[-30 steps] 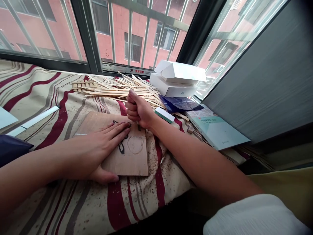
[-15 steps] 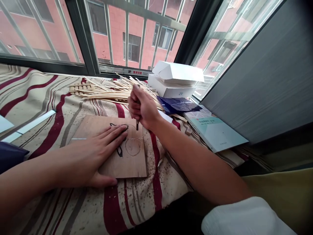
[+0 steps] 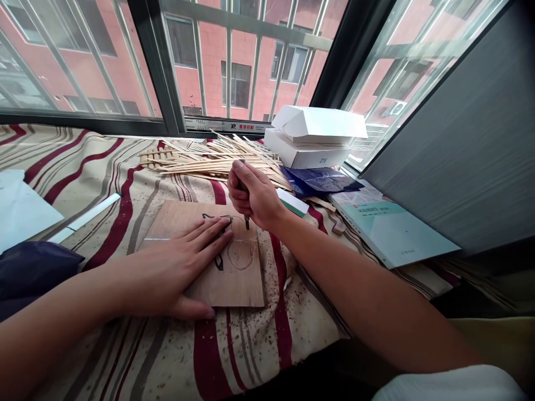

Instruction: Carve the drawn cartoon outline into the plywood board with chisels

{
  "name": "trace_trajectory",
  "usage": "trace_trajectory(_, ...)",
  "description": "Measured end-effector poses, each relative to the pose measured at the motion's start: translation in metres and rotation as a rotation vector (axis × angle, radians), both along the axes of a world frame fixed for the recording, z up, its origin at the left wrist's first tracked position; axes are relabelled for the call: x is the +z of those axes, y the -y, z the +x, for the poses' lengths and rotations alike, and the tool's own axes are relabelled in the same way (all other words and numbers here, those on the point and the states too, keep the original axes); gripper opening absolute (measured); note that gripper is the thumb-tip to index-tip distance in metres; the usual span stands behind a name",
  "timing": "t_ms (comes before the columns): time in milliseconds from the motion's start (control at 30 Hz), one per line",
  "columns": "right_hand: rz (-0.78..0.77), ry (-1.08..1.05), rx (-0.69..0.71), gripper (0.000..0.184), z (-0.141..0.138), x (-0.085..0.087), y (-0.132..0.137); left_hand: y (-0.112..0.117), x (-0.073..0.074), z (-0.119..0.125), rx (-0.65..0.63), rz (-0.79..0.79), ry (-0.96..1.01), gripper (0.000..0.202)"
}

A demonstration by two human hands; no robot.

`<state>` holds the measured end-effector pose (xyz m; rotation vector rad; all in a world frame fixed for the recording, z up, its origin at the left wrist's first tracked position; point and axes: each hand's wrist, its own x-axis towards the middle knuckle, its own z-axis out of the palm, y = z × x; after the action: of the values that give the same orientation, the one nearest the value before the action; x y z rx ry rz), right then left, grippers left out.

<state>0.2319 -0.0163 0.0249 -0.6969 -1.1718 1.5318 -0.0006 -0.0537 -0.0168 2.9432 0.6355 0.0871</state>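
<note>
room right of the wooden board, bamboo strips blocking ahead

Matt wood, woven cloth, glossy covers

The board is matt, fine-grained wood; the carving tool has a metal tip; the strips are pale, raw wood; the cushion is woven cloth; the book is smooth and glossy; the packet is shiny.
</note>
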Motion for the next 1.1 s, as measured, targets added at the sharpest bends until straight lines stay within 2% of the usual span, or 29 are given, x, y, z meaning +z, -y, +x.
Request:
trace_trajectory(200, -0.009, 0.035, -0.036, 0.051, -0.002, 0.003, 0.0, 0.001, 0.004, 0.002, 0.004, 0.004, 0.02, 0.128)
trace_trajectory(433, 0.008, 0.045, -0.077, 0.052, -0.009, -0.006, -0.011, 0.006, 0.018, 0.008, 0.062, -0.116, -0.034, 0.123)
trace_trajectory(533, 0.131, 0.097, -0.081, 0.047, -0.005, -0.008, -0.015, 0.004, 0.024, 0.017, 0.221, -0.186, 0.137, 0.101)
trace_trajectory(600, 0.225, 0.143, -0.074, 0.042, 0.0, -0.007, -0.015, -0.002, 0.033, 0.031, 0.406, -0.29, 0.34, 0.078)
trace_trajectory(633, 0.26, 0.16, -0.056, 0.038, 0.003, -0.007, -0.015, -0.007, 0.04, 0.04, 0.461, -0.36, 0.451, 0.073)
trace_trajectory(733, 0.302, 0.143, 0.027, 0.026, 0.011, -0.005, -0.014, -0.023, 0.063, 0.071, 0.46, -0.64, 0.688, 0.061)
trace_trajectory(833, 0.278, 0.084, 0.066, 0.026, 0.02, -0.001, -0.019, -0.037, 0.075, 0.097, 0.446, -0.75, 0.802, 0.045)
trace_trajectory(900, 0.274, 0.122, 0.039, 0.032, 0.029, 0.006, -0.023, -0.042, 0.073, 0.105, 0.425, -0.772, 0.852, 0.033)
trace_trajectory(967, 0.329, 0.265, -0.08, 0.029, 0.042, 0.019, -0.021, -0.046, 0.064, 0.109, 0.418, -0.813, 0.922, 0.027)
trace_trajectory(1033, 0.433, 0.514, -0.279, 0.02, 0.056, 0.034, -0.007, -0.049, 0.053, 0.109, 0.388, -0.899, 1.002, 0.031)
trace_trajectory(1100, 0.535, 0.846, -0.411, 0.019, 0.068, 0.046, 0.022, -0.05, 0.045, 0.108, 0.356, -0.931, 1.025, 0.035)
